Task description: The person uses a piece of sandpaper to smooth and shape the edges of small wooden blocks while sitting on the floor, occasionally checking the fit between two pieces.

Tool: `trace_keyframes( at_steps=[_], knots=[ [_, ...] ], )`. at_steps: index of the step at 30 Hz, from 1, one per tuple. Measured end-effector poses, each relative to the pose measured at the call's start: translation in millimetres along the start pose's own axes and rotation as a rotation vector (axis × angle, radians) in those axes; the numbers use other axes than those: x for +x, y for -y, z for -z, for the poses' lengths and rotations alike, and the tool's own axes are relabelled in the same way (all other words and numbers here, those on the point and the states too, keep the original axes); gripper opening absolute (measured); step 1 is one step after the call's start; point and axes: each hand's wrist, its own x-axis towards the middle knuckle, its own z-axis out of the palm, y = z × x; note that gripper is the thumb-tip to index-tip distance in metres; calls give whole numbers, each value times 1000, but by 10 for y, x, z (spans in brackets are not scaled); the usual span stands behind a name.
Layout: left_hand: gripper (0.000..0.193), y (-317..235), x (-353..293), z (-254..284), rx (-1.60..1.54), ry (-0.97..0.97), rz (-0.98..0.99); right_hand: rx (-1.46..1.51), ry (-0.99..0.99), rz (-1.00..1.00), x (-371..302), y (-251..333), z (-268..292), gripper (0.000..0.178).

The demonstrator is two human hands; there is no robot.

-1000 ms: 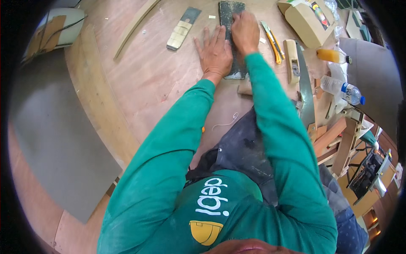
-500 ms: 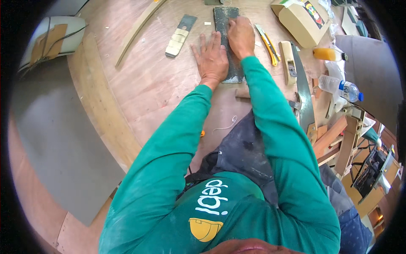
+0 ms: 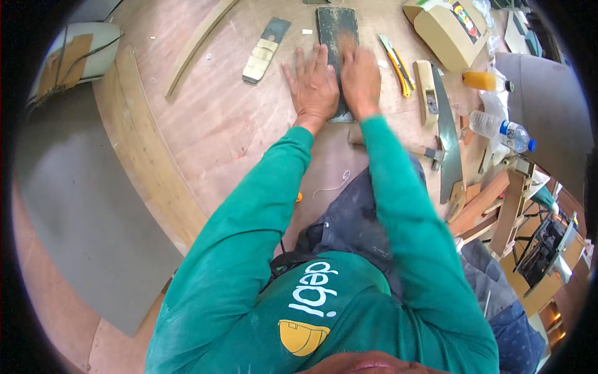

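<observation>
A long, dark, flat slab (image 3: 336, 23) with a dusty, worn surface lies lengthwise before me on the wooden work surface. My left hand (image 3: 313, 90) rests flat against its left edge, fingers spread. Over the slab's middle, my right hand (image 3: 362, 84) is curled with the knuckles up and blurred by motion; whatever is under its fingers is hidden. Just right of it lies a yellow utility knife (image 3: 397, 65), its blade out. A grey strip wrapped in pale tape (image 3: 265, 55) sits left of my left hand. Below my right wrist is a hammer (image 3: 428, 152), partly covered by my sleeve.
On the right are a wooden hand plane (image 3: 426, 93), a handsaw (image 3: 448, 134), a cardboard box (image 3: 445, 34), an orange drink bottle (image 3: 483, 81) and a water bottle (image 3: 501, 129). Curved wooden strips (image 3: 199, 47) and a grey sheet (image 3: 87, 187) lie leftward.
My right hand has slid back along the slab toward me and is now blurred. The left hand stays about where it was. More of the hammer shows beside my right sleeve.
</observation>
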Motion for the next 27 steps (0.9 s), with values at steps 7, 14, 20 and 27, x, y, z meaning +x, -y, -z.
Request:
trace_keyframes(
  at_steps=[7,14,20,27],
  knots=[
    [59,-57,36,39,-18,3,2,-52,-43,50,123,62,68,19],
    [59,0,-6,26,-14,2,19,-15,54,-131,-438,-48,99,19],
    [60,-70,16,-18,-23,-9,-20,-106,-57,48,288,-76,-34,20],
    [60,28,17,-15,-5,2,8,-33,100,-163,-555,32,111,19]
  ],
)
